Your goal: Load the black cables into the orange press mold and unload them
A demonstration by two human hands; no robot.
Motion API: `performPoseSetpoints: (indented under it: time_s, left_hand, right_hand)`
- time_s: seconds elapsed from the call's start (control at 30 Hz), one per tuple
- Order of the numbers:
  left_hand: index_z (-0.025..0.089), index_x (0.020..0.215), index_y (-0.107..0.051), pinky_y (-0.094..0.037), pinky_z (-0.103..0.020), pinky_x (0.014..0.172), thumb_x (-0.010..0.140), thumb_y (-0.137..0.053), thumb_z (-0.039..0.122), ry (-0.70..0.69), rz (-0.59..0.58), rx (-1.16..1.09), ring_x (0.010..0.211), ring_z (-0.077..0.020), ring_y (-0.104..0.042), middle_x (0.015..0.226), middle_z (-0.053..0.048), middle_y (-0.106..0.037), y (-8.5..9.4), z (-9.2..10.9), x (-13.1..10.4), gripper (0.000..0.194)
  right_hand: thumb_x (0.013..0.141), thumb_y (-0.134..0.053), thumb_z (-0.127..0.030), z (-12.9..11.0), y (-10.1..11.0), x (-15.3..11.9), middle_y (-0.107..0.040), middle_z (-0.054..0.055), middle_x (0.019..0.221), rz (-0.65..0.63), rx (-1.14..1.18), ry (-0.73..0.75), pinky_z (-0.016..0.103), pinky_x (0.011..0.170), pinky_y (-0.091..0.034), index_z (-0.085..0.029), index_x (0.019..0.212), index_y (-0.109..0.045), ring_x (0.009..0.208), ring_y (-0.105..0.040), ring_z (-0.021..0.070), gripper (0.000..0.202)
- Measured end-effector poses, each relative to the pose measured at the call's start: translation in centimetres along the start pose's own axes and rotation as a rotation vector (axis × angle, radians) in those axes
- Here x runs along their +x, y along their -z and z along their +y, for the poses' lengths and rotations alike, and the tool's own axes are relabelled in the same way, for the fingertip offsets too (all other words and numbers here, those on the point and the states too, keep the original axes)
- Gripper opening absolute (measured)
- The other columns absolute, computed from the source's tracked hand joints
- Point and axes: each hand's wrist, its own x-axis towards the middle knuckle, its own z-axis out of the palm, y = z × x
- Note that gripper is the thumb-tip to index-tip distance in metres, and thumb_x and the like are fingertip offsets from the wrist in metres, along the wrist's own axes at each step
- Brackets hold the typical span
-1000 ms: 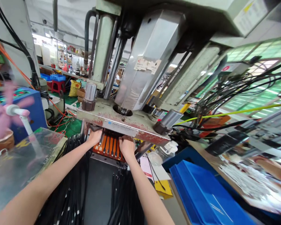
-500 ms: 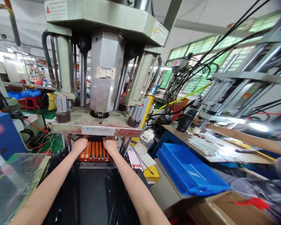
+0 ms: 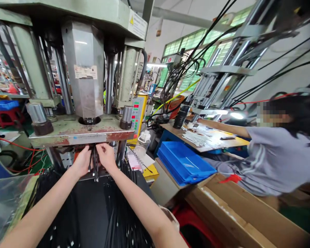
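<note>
Both hands are under the front plate of a press [image 3: 82,134]. My left hand [image 3: 82,161] is closed on a small bunch of black cables [image 3: 94,165], whose ends hang down between my hands. On the other side, my right hand [image 3: 107,156] pinches the same bunch near its top. Behind my left hand shows a sliver of an orange slotted block [image 3: 78,151], mostly hidden. More black cables lie in heaps at the left [image 3: 51,196] and the right [image 3: 126,213] of a dark work surface [image 3: 91,206].
A control panel [image 3: 137,115] stands beside the press. To the right are a clear plastic jug [image 3: 142,144], blue trays [image 3: 181,163] and an open cardboard box [image 3: 237,210]. A co-worker [image 3: 276,148] sits at the neighbouring bench, one arm reaching over it.
My hands have come together from the two sides of the orange block and now hold black cables in front of it. The view has turned right, bringing the co-worker into sight.
</note>
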Motion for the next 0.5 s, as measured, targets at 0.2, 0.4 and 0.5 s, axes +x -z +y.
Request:
performPoseSetpoints:
  time_s: [0.2, 0.4, 0.5]
  left_hand:
    - [0.012, 0.091, -0.059, -0.052, -0.021, 0.053, 0.07, -0.071, 0.007, 0.117, -0.067, -0.348, 0.058, -0.0099, -0.061, 0.078, -0.003, -0.064, -3.2, -2.7, -5.6, 0.024]
    - [0.014, 0.089, -0.053, -0.039, -0.015, 0.037, 0.08, -0.068, 0.025, 0.234, -0.226, -0.309, 0.042, -0.0047, -0.049, 0.074, -0.001, -0.059, -4.3, -3.0, -8.6, 0.02]
    - [0.014, 0.082, -0.05, -0.016, -0.011, 0.03, 0.077, -0.071, 0.031, 0.281, -0.359, -0.261, 0.034, 0.0006, -0.027, 0.062, 0.004, -0.052, -3.3, -2.4, -11.5, 0.028]
  right_hand:
    - [0.082, -0.053, -0.025, 1.3, 5.5, -5.2, -0.067, 0.008, 0.092, 0.07, -0.067, -0.081, 0.031, 0.077, -0.05, -0.016, 0.093, -0.067, 0.078, -0.062, 0.0181, 0.02]
    - [0.088, -0.047, -0.032, 0.0, 7.5, -6.9, -0.064, 0.008, 0.081, -0.214, -0.282, 0.136, 0.032, 0.075, -0.046, -0.018, 0.075, -0.065, 0.078, -0.059, 0.0203, 0.026]
    - [0.089, -0.032, -0.038, 1.2, 10.6, -6.5, -0.062, 0.012, 0.072, -0.02, -0.553, 0.054, 0.036, 0.07, -0.045, -0.019, 0.067, -0.059, 0.072, -0.057, 0.024, 0.039]
